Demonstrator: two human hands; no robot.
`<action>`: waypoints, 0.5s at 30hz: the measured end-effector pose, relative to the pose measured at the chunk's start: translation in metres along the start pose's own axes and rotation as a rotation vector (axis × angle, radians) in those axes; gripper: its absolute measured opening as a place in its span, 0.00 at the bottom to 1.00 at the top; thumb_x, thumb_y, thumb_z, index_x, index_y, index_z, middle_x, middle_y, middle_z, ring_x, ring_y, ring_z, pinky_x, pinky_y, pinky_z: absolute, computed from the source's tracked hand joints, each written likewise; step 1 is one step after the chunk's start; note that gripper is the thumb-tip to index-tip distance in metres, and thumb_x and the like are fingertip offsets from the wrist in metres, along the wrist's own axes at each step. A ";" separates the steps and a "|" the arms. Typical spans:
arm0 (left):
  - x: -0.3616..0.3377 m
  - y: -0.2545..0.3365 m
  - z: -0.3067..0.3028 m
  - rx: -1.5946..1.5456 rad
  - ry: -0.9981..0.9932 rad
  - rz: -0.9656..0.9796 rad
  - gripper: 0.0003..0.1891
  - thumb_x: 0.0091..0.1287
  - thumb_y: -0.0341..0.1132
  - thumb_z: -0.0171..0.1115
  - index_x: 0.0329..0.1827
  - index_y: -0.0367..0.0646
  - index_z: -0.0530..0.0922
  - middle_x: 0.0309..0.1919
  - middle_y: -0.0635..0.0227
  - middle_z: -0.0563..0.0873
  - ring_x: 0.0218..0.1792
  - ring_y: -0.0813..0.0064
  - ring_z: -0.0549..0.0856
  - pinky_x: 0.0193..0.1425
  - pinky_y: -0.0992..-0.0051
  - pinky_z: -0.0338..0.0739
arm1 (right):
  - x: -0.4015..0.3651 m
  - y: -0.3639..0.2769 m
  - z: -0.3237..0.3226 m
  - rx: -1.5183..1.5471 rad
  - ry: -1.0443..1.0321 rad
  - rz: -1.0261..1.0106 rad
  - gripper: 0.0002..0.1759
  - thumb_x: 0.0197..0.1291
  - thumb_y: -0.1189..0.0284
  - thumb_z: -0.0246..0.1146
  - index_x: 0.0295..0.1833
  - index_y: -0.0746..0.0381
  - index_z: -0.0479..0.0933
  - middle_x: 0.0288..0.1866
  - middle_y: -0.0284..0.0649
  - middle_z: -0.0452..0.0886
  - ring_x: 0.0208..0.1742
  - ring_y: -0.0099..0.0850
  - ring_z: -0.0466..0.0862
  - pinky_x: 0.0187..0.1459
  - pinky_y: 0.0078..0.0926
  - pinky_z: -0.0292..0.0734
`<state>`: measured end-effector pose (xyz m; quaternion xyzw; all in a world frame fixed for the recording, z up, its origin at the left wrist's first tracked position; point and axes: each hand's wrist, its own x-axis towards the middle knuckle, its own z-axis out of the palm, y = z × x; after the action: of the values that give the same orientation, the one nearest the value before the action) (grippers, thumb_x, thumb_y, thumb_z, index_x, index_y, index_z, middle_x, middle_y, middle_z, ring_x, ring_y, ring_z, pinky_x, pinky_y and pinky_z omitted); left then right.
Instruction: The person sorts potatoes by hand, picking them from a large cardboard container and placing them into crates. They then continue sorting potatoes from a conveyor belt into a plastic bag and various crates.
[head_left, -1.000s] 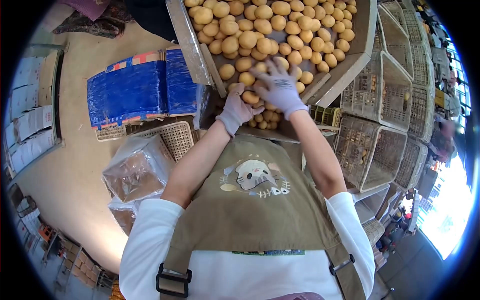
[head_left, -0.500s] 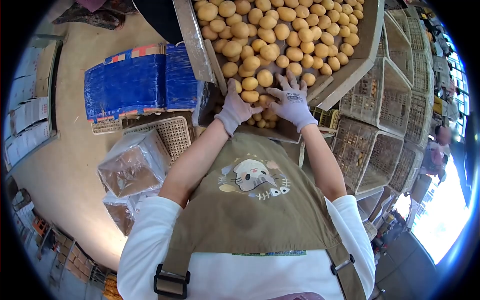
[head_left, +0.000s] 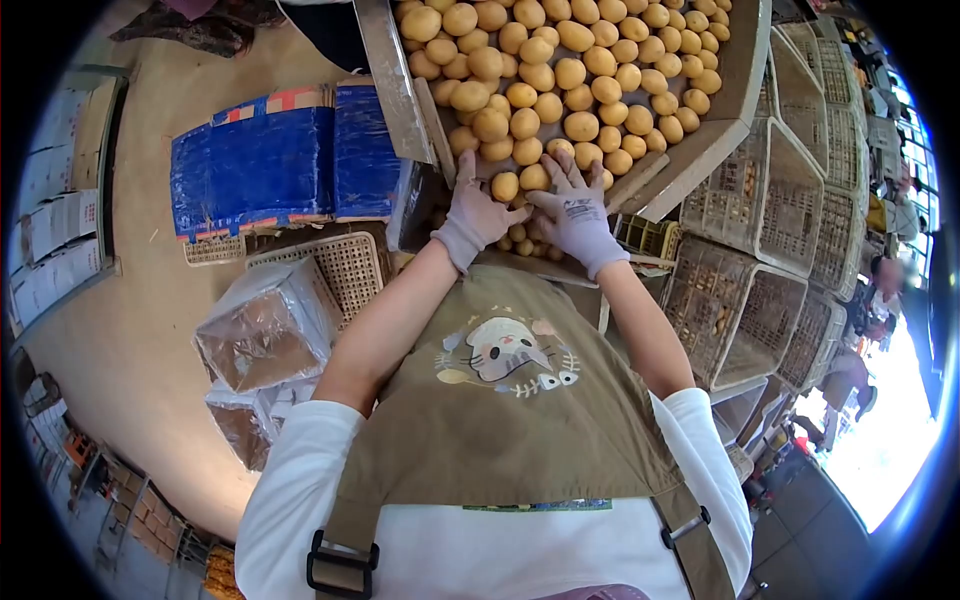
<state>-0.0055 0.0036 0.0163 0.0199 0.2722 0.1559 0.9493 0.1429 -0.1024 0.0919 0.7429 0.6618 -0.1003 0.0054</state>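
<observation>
A mass of potatoes [head_left: 570, 75] covers the sloping tray, whose wooden side boards [head_left: 690, 160] narrow toward me. At its near mouth, my left hand [head_left: 478, 210], in a pale glove, rests with fingers stretched up and thumb apart. My right hand [head_left: 578, 218], also gloved, lies opposite with its fingers spread against the lowest potatoes. Between the two hands sits a single potato [head_left: 505, 186], beside another close to my right fingers. Below the hands, more potatoes [head_left: 522, 240] lie in a container partly covered by my wrists.
Plastic crates [head_left: 740, 300] are stacked at the right. Blue-wrapped cardboard [head_left: 255, 165] stands at the left, above a beige crate [head_left: 350, 265] and plastic-lined boxes [head_left: 265, 325]. A metal side plate [head_left: 395, 90] edges the tray. People are visible at the far right.
Potatoes between my hands have moved down toward the container, and others have shifted down the tray. My right hand has moved slightly down and left; my left hand has barely moved.
</observation>
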 end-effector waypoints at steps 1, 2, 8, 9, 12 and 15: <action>-0.002 0.003 0.008 -0.058 -0.036 -0.016 0.40 0.72 0.70 0.45 0.80 0.58 0.58 0.78 0.70 0.63 0.76 0.62 0.65 0.78 0.40 0.56 | 0.002 0.001 0.000 0.019 0.066 -0.005 0.22 0.53 0.65 0.70 0.56 0.42 0.85 0.76 0.42 0.69 0.74 0.44 0.71 0.70 0.65 0.60; -0.002 0.005 0.012 -0.135 0.018 -0.063 0.43 0.69 0.76 0.40 0.80 0.60 0.58 0.79 0.70 0.60 0.77 0.59 0.62 0.76 0.32 0.53 | 0.005 0.004 -0.002 0.045 0.058 0.082 0.21 0.54 0.66 0.70 0.56 0.43 0.84 0.73 0.43 0.71 0.69 0.44 0.75 0.66 0.61 0.64; 0.010 -0.008 0.023 -0.284 0.168 -0.169 0.47 0.67 0.78 0.40 0.81 0.56 0.56 0.79 0.61 0.59 0.78 0.50 0.59 0.76 0.31 0.56 | 0.033 0.007 -0.011 -0.035 -0.099 0.188 0.16 0.56 0.67 0.67 0.52 0.47 0.83 0.48 0.43 0.79 0.47 0.43 0.86 0.44 0.41 0.80; 0.011 -0.007 0.021 -0.298 0.144 -0.174 0.47 0.67 0.78 0.40 0.81 0.56 0.55 0.79 0.59 0.59 0.79 0.50 0.58 0.76 0.31 0.56 | 0.030 0.011 -0.009 0.039 -0.022 0.155 0.16 0.56 0.68 0.67 0.51 0.47 0.84 0.47 0.43 0.79 0.47 0.43 0.85 0.43 0.41 0.80; 0.006 -0.002 0.014 -0.260 0.046 -0.150 0.46 0.68 0.76 0.42 0.81 0.54 0.55 0.80 0.57 0.57 0.78 0.47 0.60 0.76 0.31 0.57 | 0.016 0.019 -0.020 0.288 0.295 -0.022 0.14 0.53 0.72 0.67 0.46 0.49 0.85 0.45 0.47 0.81 0.42 0.45 0.85 0.41 0.41 0.82; 0.000 0.004 0.019 -0.270 0.104 -0.134 0.43 0.69 0.73 0.45 0.81 0.57 0.56 0.80 0.60 0.58 0.78 0.45 0.60 0.75 0.31 0.60 | -0.037 0.071 -0.076 -0.020 0.577 0.081 0.18 0.55 0.78 0.67 0.51 0.49 0.85 0.47 0.45 0.85 0.43 0.39 0.86 0.39 0.37 0.83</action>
<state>0.0034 0.0082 0.0330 -0.1340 0.2984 0.1282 0.9362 0.2196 -0.1370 0.1629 0.7664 0.6068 0.1221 -0.1718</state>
